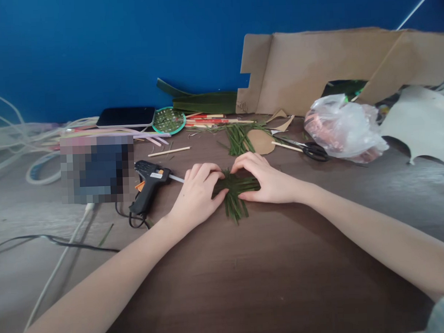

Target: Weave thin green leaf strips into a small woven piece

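A small bundle of green leaf strips lies on the brown table, partly woven together. My left hand pinches its left side with curled fingers. My right hand covers and grips its right side, fingers bent over the strips. Loose strip ends stick out below both hands. A black glue gun rests just left of my left hand, nozzle toward it.
More green strips and a cardboard cutout lie behind the hands. Black scissors, a plastic bag, a phone, a green round basket lid, wooden sticks and cardboard sheets stand farther back. Cables run at left.
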A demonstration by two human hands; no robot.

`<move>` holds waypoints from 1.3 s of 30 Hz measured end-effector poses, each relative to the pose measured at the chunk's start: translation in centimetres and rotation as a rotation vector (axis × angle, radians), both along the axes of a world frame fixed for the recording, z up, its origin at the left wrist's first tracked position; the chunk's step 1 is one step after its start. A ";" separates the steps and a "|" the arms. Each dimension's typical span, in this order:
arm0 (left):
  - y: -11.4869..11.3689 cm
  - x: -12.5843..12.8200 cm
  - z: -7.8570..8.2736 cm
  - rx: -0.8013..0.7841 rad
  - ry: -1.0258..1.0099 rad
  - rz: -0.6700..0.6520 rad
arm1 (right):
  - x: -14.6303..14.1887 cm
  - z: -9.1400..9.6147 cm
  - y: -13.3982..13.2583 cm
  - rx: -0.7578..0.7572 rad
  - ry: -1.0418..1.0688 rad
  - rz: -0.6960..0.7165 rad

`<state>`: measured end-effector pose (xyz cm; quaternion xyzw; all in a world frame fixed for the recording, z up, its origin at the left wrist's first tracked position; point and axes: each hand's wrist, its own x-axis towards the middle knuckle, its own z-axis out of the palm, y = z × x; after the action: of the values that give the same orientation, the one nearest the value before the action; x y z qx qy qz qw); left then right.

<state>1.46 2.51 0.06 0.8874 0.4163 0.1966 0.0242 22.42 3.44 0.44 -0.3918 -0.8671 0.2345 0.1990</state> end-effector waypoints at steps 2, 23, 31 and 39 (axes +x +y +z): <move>0.0 0.0 0.0 -0.001 0.006 -0.003 | -0.1 -0.1 0.0 0.008 0.000 -0.015; 0.3 -0.4 1.3 -0.108 0.043 -0.053 | -0.2 0.1 -0.1 -0.004 -0.010 -0.002; 0.4 -0.8 1.8 -0.143 0.064 -0.070 | -0.5 -0.1 -0.2 0.039 -0.044 -0.031; 0.5 -0.7 1.7 -0.160 0.073 -0.063 | -0.5 -0.1 -0.3 0.040 -0.055 -0.037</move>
<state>0.76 2.96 1.75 0.9018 0.4033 0.1295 0.0860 21.87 3.19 0.30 -0.4101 -0.8694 0.2026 0.1869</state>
